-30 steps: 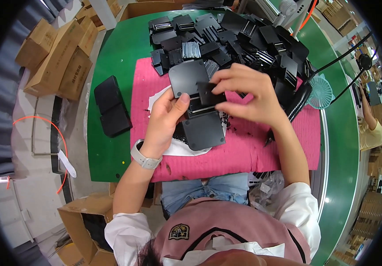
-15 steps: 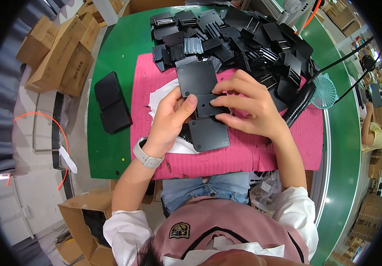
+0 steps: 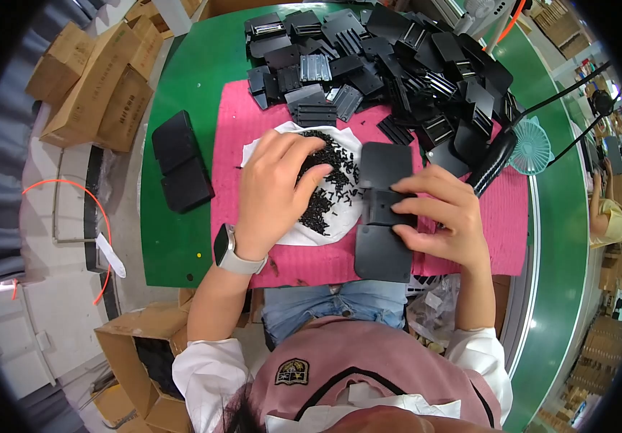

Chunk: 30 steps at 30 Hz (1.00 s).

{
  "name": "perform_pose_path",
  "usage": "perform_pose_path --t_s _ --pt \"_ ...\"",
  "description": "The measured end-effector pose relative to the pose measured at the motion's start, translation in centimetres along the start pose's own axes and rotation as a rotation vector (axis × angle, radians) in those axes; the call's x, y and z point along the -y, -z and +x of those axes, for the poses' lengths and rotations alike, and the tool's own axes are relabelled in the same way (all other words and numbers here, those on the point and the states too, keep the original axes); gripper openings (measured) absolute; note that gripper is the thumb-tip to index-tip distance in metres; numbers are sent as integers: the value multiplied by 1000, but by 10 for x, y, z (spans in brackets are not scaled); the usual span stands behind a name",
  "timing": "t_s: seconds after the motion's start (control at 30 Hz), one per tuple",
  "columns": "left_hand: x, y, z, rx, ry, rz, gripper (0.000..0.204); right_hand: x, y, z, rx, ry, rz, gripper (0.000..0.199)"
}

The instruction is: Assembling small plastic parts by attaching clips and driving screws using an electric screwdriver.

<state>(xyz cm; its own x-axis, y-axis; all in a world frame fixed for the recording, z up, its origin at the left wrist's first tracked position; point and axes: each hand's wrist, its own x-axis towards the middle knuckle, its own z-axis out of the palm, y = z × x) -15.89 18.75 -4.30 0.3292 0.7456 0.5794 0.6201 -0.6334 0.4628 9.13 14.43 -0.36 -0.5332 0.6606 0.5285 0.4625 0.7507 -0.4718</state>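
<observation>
My left hand (image 3: 271, 189) hovers over a heap of small black screws (image 3: 336, 164), thumb and fingers apart, nothing visible between them. The screws lie scattered on a white cloth (image 3: 304, 236). Beside the cloth, my right hand (image 3: 444, 218) grips a black three-part plate piece (image 3: 384, 252) at its narrow middle section, fingers along its right edge. Two wide plates with rounded corners extend from that middle, one toward the far side and one toward me. A similar black two-plate piece (image 3: 181, 162) rests on the green table at the left.
A large pile of black plates and brackets (image 3: 405, 72) covers the far side of the pink mat (image 3: 495, 249) and green table (image 3: 170, 256). At the right are a thick black cylindrical tool (image 3: 491, 162) and a pale blue fan (image 3: 529, 148). Cardboard boxes (image 3: 102, 94) stand left.
The plate piece has moved right and toward me, off the cloth, in my right hand. My left hand has let go of it and opened above the screws, which are now uncovered.
</observation>
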Motion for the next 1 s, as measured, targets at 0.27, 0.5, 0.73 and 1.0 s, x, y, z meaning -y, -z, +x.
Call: perform_pose_path --t_s 0.27,0.5,0.73,1.0 --pt "-2 -10 -7 137 100 245 18 -2 -5 -39 10 -191 -2 24" --pt "-2 -11 -4 -34 133 196 10 -7 30 -40 -300 -183 -298 20" --pt "-6 -6 -4 -48 192 91 12 -36 48 -57 -500 -1008 -839 57" --pt "-12 -6 -1 -81 133 47 6 -78 46 -52 -543 -1008 -230 59"
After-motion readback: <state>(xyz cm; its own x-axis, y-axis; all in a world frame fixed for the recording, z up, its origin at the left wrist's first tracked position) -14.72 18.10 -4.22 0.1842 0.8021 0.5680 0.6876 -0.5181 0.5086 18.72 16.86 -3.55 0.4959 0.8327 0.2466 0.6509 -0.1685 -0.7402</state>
